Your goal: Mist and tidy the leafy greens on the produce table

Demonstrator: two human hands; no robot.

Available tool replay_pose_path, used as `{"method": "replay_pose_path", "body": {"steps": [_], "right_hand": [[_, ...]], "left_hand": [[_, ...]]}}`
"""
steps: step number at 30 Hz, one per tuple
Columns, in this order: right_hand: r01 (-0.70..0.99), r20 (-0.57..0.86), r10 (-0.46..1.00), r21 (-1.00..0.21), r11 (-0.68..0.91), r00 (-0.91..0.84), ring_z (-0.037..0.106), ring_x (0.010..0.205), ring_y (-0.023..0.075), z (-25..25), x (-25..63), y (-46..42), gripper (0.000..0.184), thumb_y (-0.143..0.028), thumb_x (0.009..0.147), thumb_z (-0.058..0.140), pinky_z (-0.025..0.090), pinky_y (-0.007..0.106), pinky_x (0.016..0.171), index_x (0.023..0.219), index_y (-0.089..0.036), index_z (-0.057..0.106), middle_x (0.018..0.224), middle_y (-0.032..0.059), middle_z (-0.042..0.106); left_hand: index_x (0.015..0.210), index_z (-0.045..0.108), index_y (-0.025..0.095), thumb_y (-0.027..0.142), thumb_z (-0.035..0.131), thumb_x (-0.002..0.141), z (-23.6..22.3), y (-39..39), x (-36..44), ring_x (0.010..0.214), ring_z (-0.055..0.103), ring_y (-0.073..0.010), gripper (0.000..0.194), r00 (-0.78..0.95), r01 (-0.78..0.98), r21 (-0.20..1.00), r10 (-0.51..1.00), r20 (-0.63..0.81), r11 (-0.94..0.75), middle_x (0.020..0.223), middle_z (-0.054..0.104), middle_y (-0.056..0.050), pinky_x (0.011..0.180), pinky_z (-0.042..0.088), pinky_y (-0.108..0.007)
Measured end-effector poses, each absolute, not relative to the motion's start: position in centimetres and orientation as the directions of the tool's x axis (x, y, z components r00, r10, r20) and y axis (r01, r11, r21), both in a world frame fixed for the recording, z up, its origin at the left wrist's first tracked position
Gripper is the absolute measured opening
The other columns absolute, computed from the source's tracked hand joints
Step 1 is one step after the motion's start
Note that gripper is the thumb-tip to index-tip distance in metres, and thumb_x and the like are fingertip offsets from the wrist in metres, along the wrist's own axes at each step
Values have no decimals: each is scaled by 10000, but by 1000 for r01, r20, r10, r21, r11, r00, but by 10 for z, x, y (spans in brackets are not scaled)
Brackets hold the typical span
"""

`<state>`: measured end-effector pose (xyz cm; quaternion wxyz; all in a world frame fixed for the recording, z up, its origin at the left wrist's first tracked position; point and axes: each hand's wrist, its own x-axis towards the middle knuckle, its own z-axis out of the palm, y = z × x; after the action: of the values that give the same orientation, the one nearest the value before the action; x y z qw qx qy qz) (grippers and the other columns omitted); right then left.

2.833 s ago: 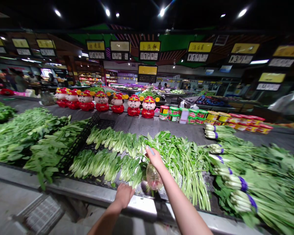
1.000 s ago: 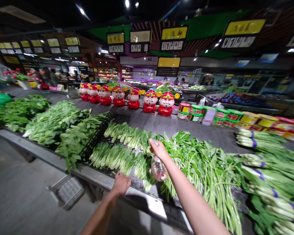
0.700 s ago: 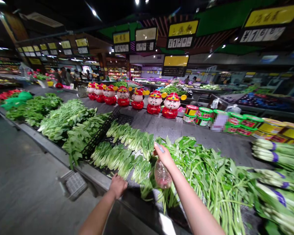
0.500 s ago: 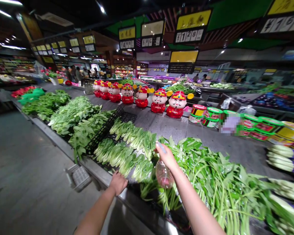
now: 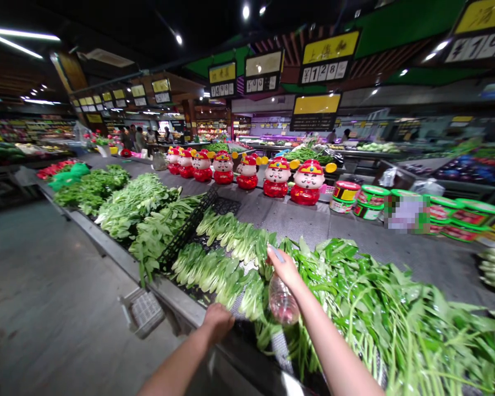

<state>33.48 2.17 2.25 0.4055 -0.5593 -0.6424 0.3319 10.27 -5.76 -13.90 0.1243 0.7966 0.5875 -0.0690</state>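
My right hand [image 5: 285, 269] is wrapped around the top of a clear spray bottle [image 5: 284, 305] with a grey head. The bottle hangs upright over the greens, with something pinkish showing near its base. Just left of it lie two rows of bok choy [image 5: 214, 269], leaves pointing right. To the right spreads a heap of long-stemmed leafy greens [image 5: 355, 291]. My left hand [image 5: 219, 322] is closed at the front rim of the vegetable stand [image 5: 185, 308], below the nearer bok choy row. Its fingertips are hidden, so what it grips does not show.
A black crate divider [image 5: 185, 231] separates the bok choy from more leafy greens [image 5: 127, 203] on the left. Behind stand several red figurines [image 5: 308, 184] and stacked green-lidded tubs [image 5: 371, 201]. A grey basket [image 5: 143, 312] is below the rim. Price signs [image 5: 328, 58] hang overhead.
The view has turned slightly left and up, so the stand appears further right and lower. My right hand still holds the spray bottle; my left hand has shifted slightly right along the rim.
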Motion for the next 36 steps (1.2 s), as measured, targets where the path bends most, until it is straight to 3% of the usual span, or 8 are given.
{"method": "replay_pose_path", "body": {"steps": [3, 9, 15, 23, 36], "right_hand": [[430, 158, 987, -891, 146, -9, 628, 740, 245, 21, 319, 26, 549, -724, 811, 420, 488, 372, 674, 764, -223, 638, 790, 62, 682], [320, 135, 991, -939, 128, -1, 637, 698, 235, 7, 284, 24, 502, -701, 816, 435, 499, 370, 658, 750, -232, 604, 769, 64, 684], [424, 125, 985, -903, 64, 119, 631, 683, 254, -7, 260, 12, 514, -697, 843, 388, 491, 400, 727, 627, -255, 536, 616, 51, 628], [406, 198, 965, -907, 115, 171, 639, 718, 231, -12, 242, 11, 501, -663, 856, 421, 493, 378, 737, 760, -208, 608, 768, 79, 685], [477, 113, 969, -879, -6, 219, 640, 698, 215, -4, 213, 17, 406, -523, 939, 417, 483, 320, 663, 731, -220, 589, 673, 32, 643]], "left_hand": [[986, 713, 196, 439, 292, 958, -134, -50, 96, 1027, 623, -302, 487, 281, 960, 54, 929, -240, -276, 1046, 709, -133, 891, 462, -445], [959, 712, 185, 418, 331, 958, -121, -30, 49, 1029, 615, -282, 447, 371, 928, 77, 915, -159, -364, 996, 711, -125, 916, 446, -414], [1003, 706, 190, 417, 280, 981, -124, -19, -4, 1046, 612, -267, 484, 353, 936, 41, 926, -131, -351, 1044, 705, -121, 947, 432, -395], [1179, 672, 176, 418, 330, 982, -147, -10, -26, 1306, 501, -293, 462, 345, 938, 11, 933, -98, -346, 1322, 628, -150, 1092, 364, -433], [1180, 705, 192, 346, 370, 959, -162, -7, -31, 1248, 574, -286, 430, 364, 931, 4, 931, 23, -364, 1287, 667, -133, 1040, 435, -412]]}}
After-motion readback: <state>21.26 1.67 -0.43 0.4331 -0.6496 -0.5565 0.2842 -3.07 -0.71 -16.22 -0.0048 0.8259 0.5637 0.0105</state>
